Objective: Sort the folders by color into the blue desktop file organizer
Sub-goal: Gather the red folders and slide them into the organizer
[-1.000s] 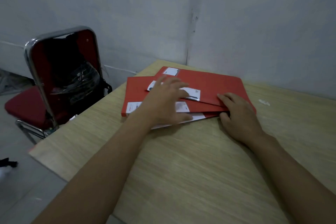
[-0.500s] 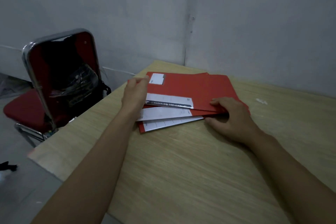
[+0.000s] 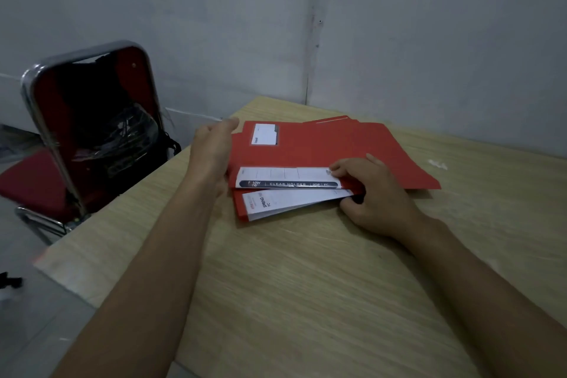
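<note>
A loose stack of red folders lies on the wooden table near its far corner. The top folder carries a white label strip reading "clear holder"; a lower one marked "spring" sticks out toward me. My left hand grips the stack's left edge. My right hand pinches the near edge of the stack, thumb on the white strip and fingers beneath. No blue file organizer is in view.
A red chair with a chrome frame stands left of the table, with a black bag wrapped in plastic on its seat. Grey walls close in behind the table. A small white scrap lies at the right.
The spread folders have been gathered into a tighter stack. My left hand went from lying flat on top to gripping the left edge; my right hand slid to pinch the near edge.
</note>
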Motion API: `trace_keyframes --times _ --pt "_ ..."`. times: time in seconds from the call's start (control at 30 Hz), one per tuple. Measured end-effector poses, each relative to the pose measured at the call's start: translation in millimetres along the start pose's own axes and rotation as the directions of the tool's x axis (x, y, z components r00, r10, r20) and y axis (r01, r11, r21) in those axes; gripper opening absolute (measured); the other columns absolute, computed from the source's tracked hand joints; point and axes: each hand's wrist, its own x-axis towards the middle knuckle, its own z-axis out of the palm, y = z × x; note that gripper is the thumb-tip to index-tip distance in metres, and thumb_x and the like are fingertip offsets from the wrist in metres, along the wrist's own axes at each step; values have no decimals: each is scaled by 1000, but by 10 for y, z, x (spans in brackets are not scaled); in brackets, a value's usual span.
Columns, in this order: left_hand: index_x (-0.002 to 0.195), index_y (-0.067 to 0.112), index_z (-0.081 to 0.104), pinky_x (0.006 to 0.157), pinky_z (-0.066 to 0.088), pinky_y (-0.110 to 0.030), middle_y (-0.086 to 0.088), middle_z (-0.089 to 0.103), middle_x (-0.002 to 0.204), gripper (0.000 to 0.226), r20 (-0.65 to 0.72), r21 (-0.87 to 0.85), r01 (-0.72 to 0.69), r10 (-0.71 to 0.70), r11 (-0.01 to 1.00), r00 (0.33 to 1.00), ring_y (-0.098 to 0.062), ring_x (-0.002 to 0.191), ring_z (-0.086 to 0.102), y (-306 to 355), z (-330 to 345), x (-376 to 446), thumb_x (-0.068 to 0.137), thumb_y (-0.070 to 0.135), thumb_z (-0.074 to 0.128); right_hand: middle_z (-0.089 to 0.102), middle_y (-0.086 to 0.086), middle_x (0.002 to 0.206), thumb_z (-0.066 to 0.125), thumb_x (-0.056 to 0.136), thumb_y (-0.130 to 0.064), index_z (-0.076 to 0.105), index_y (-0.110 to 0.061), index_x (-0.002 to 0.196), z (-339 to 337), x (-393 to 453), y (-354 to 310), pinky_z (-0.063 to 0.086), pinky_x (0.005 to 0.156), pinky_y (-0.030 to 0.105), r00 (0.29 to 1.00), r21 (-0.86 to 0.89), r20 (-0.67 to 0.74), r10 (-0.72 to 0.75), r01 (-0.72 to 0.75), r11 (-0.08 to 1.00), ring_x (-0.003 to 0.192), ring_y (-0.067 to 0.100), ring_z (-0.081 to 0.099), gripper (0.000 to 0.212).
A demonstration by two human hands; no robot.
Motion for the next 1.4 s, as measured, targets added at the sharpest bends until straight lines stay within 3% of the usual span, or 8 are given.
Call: trace_keyframes --times 0.17,0.3,0.53,0.63,0.8,1.03,1.23,1.4 --pt "120 20 53 68 50 -29 4 64 108 39 75 494 -161 143 854 987 -10 86 62 -183 -38 58 88 38 65 65 -13 98 60 59 1 53 -29 87 -15 8 9 20 121 41 993 -10 -52 -106 106 994 98 6 61 42" --pt "143 9 44 110 40 -41 -14 50 146 62 229 749 -256 124 612 965 -32 133 47 -290 12 51 90 35 65 61 -12 104 60 62 -7 57 -24 103 -2 10 -32 18 121 45 991 -125 -45 -127 121 985 107 10 58 45" --pt "141 3 42 101 41 -40 -19 52 142 58 244 859 -308 202 409 949 -37 127 50 -327 25 25 96 39 53 62 -7 126 70 77 -46 63 -24 125 -112 118 20 23 118 52 979 -249 50 -200 206 946 122 10 53 54" --pt "139 3 45 98 43 -42 -19 54 140 61 243 883 -304 205 357 948 -37 125 50 -327 39 57 96 47 47 65 5 124 65 88 -36 62 -14 127 -98 195 30 38 110 46 928 -396 105 -357 369 841 116 23 59 45" --pt "124 10 61 91 43 -42 -14 64 126 64 176 863 -271 249 427 952 -35 117 55 -324 20 156 96 62 36 63 14 126 55 99 -18 59 -6 129 -28 254 -25 48 96 42 848 -472 131 -513 509 720 112 31 60 32" --pt "85 17 61 82 37 -39 -13 67 104 54 121 757 -275 287 592 950 -36 113 54 -329 15 133 99 59 32 70 11 108 64 86 -9 64 -7 118 76 374 -286 57 70 44 933 -400 122 -339 359 843 95 32 67 32" --pt "116 15 66 94 49 -38 -4 68 121 46 163 615 -321 283 720 945 -25 113 61 -380 123 23 91 53 59 65 6 103 56 90 -12 55 -14 123 43 248 -338 52 62 41 957 -506 199 -211 285 814 89 26 62 34" --pt "117 15 62 93 57 -49 -6 70 117 47 274 139 -156 114 978 955 -25 100 72 -403 351 -150 77 32 79 62 2 105 54 84 -9 49 -19 123 -186 -117 -310 47 62 37 974 -603 222 -33 164 780 90 26 59 40"
